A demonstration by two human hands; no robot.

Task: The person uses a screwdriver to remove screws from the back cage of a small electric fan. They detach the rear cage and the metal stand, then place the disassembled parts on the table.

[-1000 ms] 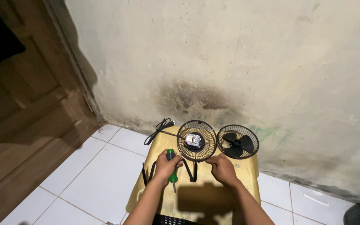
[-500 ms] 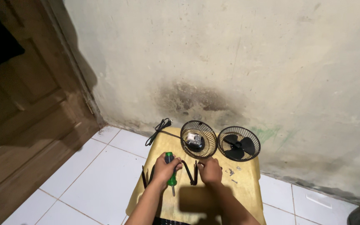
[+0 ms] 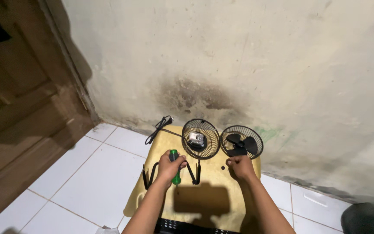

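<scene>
My left hand (image 3: 169,167) is shut on a green-handled screwdriver (image 3: 176,177), held upright over a yellow plastic stool (image 3: 204,193). Around that hand lies a black U-shaped wire stand (image 3: 148,177). My right hand (image 3: 240,167) rests on the stool with its fingers curled closed; nothing shows in it. A tiny dark screw (image 3: 223,167) lies just left of it. Beyond the hands, a round black fan grille with a grey motor (image 3: 200,139) leans beside a second grille with a black fan blade (image 3: 241,142).
A black cable (image 3: 159,129) trails off the stool's far left corner. A stained plaster wall (image 3: 239,65) rises right behind the stool. A wooden door (image 3: 18,108) stands at left, over white floor tiles (image 3: 78,173). A dark object (image 3: 366,219) sits at bottom right.
My right hand went left toward the wire stand, then came back right and now rests below the blade grille. My left hand keeps the screwdriver in nearly the same spot.
</scene>
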